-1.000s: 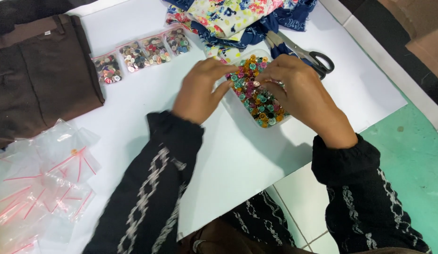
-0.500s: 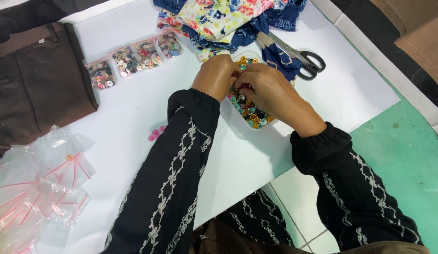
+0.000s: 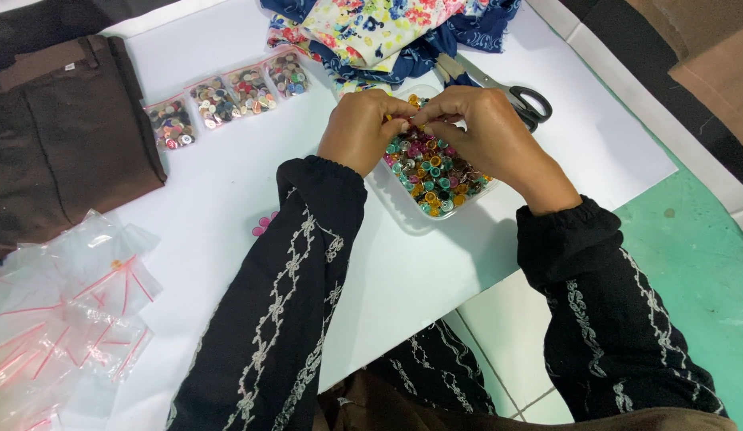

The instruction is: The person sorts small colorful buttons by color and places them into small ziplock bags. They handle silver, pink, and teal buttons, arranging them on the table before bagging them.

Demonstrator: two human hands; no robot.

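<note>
Fingertips meet right over the clear tray of buttons (image 3: 435,179), and that's where the action sits: the left hand (image 3: 362,132) and the right hand (image 3: 487,136) are drawn together above its far end, thumbs and forefingers pinched toward each other as if nipping one small piece between them, though what exactly is caught there is too small to make out. The tray lies on the white sheet (image 3: 228,191), close in front of the person, which keeps the loose mix of teal, orange and pink buttons within easy reach of both hands. Just beyond the right hand, the scissors (image 3: 515,97) rest with their blades tucked under the floral fabric (image 3: 379,24). Further left, a row of small filled button bags (image 3: 220,100) is laid side by side, apart from the tray. Empty zip bags (image 3: 60,319) with red seal lines heap at the near left edge, beside the folded brown garment (image 3: 60,136). A few pink buttons (image 3: 264,224) lie loose by the left sleeve.
</note>
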